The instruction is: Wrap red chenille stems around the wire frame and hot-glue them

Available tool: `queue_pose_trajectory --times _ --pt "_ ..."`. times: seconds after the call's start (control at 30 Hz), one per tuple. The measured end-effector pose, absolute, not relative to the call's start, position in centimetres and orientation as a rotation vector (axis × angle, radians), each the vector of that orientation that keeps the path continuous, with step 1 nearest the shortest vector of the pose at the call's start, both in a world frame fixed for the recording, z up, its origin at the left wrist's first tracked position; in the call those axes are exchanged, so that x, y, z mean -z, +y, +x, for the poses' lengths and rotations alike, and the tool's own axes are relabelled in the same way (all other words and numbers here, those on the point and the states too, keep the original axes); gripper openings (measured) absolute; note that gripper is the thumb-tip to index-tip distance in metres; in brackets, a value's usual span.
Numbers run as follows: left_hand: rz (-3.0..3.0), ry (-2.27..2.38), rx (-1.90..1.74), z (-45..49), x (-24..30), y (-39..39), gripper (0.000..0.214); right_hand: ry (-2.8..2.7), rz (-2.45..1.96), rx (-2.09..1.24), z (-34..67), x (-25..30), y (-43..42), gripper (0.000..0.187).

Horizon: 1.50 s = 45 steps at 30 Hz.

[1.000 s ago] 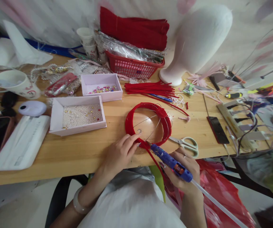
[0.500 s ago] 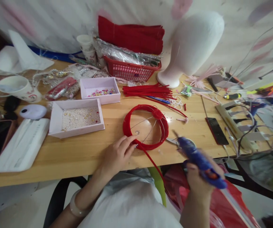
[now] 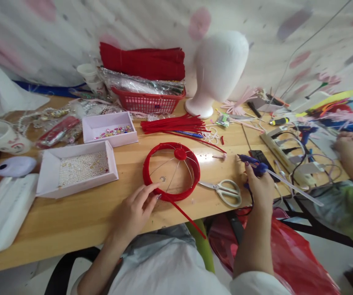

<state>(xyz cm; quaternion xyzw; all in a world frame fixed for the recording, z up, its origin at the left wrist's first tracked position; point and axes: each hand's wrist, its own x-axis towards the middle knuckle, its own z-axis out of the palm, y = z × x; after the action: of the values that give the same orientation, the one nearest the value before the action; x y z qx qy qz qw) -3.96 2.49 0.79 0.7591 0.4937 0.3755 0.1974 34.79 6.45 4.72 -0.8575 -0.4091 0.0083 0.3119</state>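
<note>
A red fuzzy-covered ring with wire spokes, a headpiece frame (image 3: 196,180), lies on the table. At its near left edge, my left hand (image 3: 136,209) pinches the rim between thumb and fingers. From that spot a red pipe cleaner (image 3: 188,218) trails toward the table's front edge. To the right, my right hand (image 3: 260,188) is wrapped around a blue glue gun (image 3: 254,164), its nozzle pointing left and a clear glue stick (image 3: 296,190) sticking out of its back. Open-bladed or not I cannot tell, scissors (image 3: 229,192) with pale handles lie between the ring and the glue gun.
White boxes of pearls (image 3: 45,176) and gems (image 3: 92,125) stand left. Behind are a bundle of red pipe cleaners (image 3: 173,124), a red basket (image 3: 148,103) and a white foam head (image 3: 222,65). A power strip (image 3: 287,157) and another person's hands (image 3: 347,145) are at right.
My right hand has carried the glue gun away from the ring, rightward and down toward the table by the phone. The scissors are now uncovered. My left hand keeps its pinch; the view has shifted.
</note>
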Motion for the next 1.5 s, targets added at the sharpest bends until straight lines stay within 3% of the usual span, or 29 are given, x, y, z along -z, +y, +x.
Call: queue_pose_trajectory --times 0.17,0.27,0.4,0.57,0.73,0.87,1.07,1.5 --pt "2.121 1.394 -1.015 -4.0 -1.0 2.5 0.025 -0.968 -2.498 -0.115 31.4 -7.9 -0.8 0.044" --pt "2.112 1.408 -1.046 -4.0 -1.1 2.5 0.027 -1.232 -2.246 -0.127 26.1 -8.7 -3.3 0.042" --pt "2.114 1.411 -1.031 -3.8 -1.1 2.5 0.029 -1.734 -1.849 -0.586 19.4 -7.6 -2.8 0.036" --pt "2.123 1.439 -1.061 -3.5 -1.0 2.6 0.028 -1.834 -1.72 -0.847 17.0 -6.5 -1.3 0.025" --pt "2.154 1.428 -1.123 -3.2 -1.1 2.8 0.027 -2.062 -1.511 -0.616 18.1 -7.0 -0.3 0.024" --pt "2.196 1.393 -1.122 -3.3 -1.4 2.7 0.032 -2.239 -1.395 -0.409 18.7 -7.2 0.2 0.037" --pt "2.177 1.396 -1.2 -3.6 -1.4 2.1 0.027 -2.324 -1.325 -0.397 19.2 -7.5 1.0 0.044" --pt "2.345 1.44 -1.227 -3.7 -1.7 1.8 0.037 -2.381 -1.286 -0.301 19.9 -7.6 2.2 0.038"
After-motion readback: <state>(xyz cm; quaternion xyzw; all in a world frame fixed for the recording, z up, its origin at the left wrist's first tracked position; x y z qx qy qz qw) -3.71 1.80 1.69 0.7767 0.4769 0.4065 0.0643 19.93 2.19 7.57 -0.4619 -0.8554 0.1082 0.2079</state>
